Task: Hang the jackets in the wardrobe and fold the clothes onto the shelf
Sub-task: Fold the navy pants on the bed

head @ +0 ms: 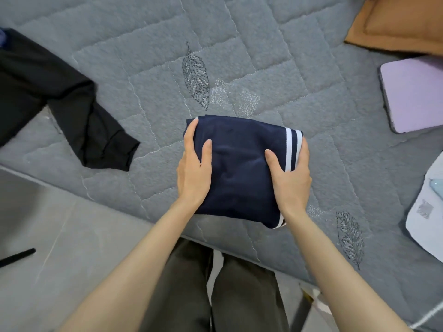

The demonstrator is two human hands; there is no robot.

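On the bed (263, 56), white-striped navy garment (239, 168), folded compactly

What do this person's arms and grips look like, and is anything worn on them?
The left grip and right grip are bare hands: no gloves, rings or watch show. Both forearms are bare as well, with no sleeve reaching into view. Below them, the person wears dark grey-olive trousers.
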